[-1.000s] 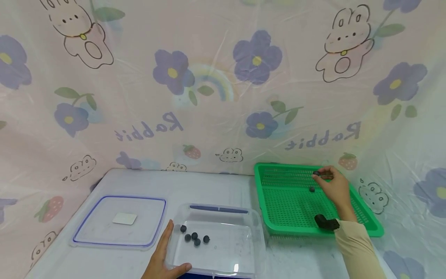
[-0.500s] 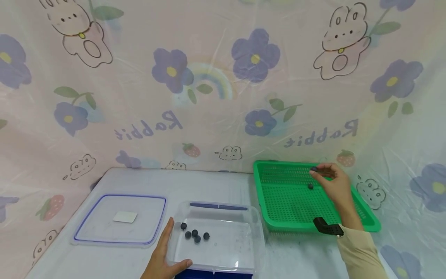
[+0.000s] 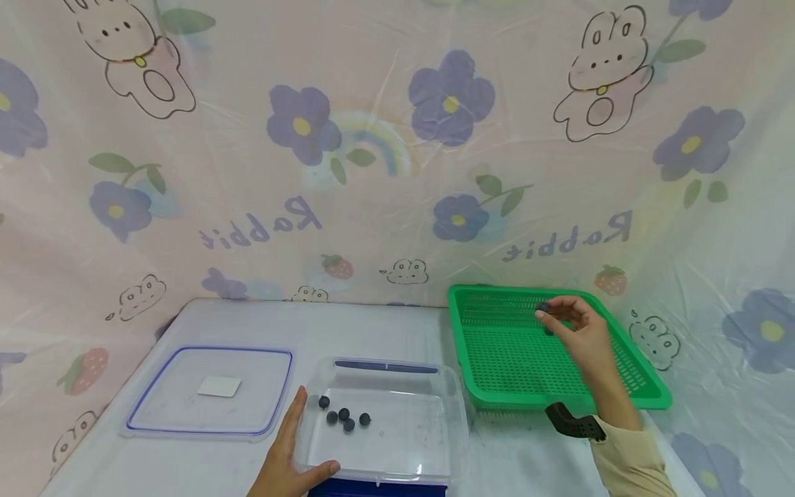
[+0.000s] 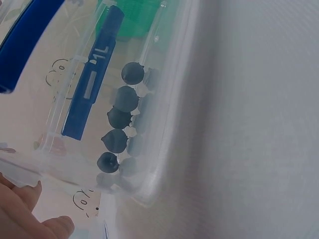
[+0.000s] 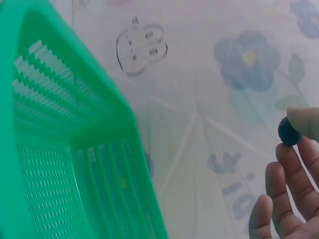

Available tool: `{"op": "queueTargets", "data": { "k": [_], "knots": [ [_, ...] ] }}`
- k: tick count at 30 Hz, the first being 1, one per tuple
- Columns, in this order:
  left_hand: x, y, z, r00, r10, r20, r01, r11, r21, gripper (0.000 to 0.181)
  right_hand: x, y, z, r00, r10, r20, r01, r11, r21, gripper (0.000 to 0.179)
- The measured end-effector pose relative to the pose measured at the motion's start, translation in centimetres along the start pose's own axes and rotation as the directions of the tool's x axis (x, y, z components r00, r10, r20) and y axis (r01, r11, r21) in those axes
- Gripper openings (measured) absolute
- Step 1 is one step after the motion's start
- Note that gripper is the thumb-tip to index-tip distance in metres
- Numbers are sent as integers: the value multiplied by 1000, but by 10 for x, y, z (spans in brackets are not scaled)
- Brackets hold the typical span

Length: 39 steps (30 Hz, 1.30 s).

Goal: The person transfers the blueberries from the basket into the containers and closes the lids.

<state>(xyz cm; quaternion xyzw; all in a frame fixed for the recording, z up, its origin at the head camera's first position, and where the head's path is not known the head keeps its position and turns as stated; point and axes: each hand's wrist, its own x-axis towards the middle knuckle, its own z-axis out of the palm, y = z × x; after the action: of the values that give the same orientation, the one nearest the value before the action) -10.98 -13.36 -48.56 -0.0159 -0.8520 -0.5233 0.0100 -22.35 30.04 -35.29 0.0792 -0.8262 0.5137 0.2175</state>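
My right hand pinches a dark blueberry between thumb and fingertips, over the back right part of the green basket. In the right wrist view the same blueberry shows at the fingertips, the other fingers loosely bent. Just below it in the head view, another blueberry in the basket is partly hidden by the hand. My left hand rests against the clear plastic container, fingers along its left wall and thumb over the front rim. Several blueberries lie inside, toward the left.
A clear lid with a blue seal and a white label lies flat at the left. Blue latches sit at the container's back and front. A patterned curtain hangs behind the white table.
My right hand has shifted left over the basket with the blueberry still pinched, now partly covering the one below. The left hand keeps its place on the container.
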Motion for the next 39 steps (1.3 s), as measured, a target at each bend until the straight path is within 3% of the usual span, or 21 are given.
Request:
{"op": "queueTargets", "data": {
  "k": [4, 7, 14, 17, 26, 33, 39],
  "knots": [
    [1, -1, -1, 999, -40, 21, 40, 999, 11, 107, -9, -8, 9, 999, -3, 33, 1, 997, 81, 31],
    [1, 0, -1, 999, -35, 30, 34, 999, 33, 108, -14, -14, 16, 998, -4, 57, -4, 991, 137, 30],
    [-1, -2, -2, 995, 94, -33, -92, 995, 40, 111, -25, -26, 33, 993, -40, 109, 14, 974, 225, 28],
    [-2, -3, -3, 993, 112, -41, -110, 993, 46, 111, -29, -30, 42, 988, -59, 143, 17, 961, 275, 27],
    [-2, -2, -4, 993, 110, -36, -105, 986, 127, 111, -39, -34, 67, 969, -81, 232, 4, 949, 316, 26],
    [-2, 1, -6, 991, 127, -32, -115, 963, 244, 112, -42, -42, 89, 960, -78, 270, -20, 940, 340, 26],
    [-2, 8, -8, 997, 73, -7, -68, 953, 295, 110, -43, -48, 109, 944, -57, 325, -62, 937, 344, 28]
  ]
}}
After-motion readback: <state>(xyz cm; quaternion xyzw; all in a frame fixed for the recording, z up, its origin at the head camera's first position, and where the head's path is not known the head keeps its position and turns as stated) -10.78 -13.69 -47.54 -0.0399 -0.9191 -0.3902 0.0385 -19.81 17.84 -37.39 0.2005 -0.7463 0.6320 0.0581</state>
